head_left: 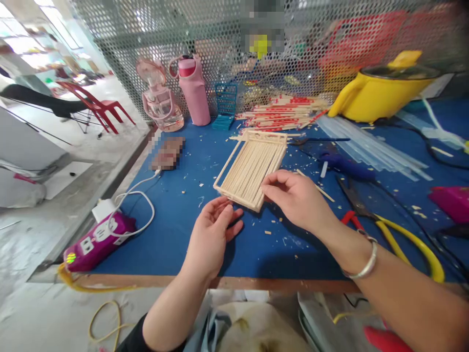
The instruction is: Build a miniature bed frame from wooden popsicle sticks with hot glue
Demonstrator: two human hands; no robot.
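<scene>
A small tray-like frame of pale wooden sticks (252,168) has a slatted floor and raised stick rails around its edges. My right hand (296,198) pinches its right side near the front corner, between thumb and fingers. Just below the near left edge is my left hand (216,220), fingers loosely curled and apart; whether the fingertips touch the sticks is hard to tell. A single loose stick (315,186) lies beyond my right hand. Behind the frame is a pile of sticks with red wrapping (282,115).
To the right lie yellow-handled pliers (388,230), a blue glue gun (344,166), clear glue sticks (377,146) and a yellow pot (388,95). Two pink bottles (196,93) and a blue stand (224,105) line the mesh. A purple power strip (98,239) sits left.
</scene>
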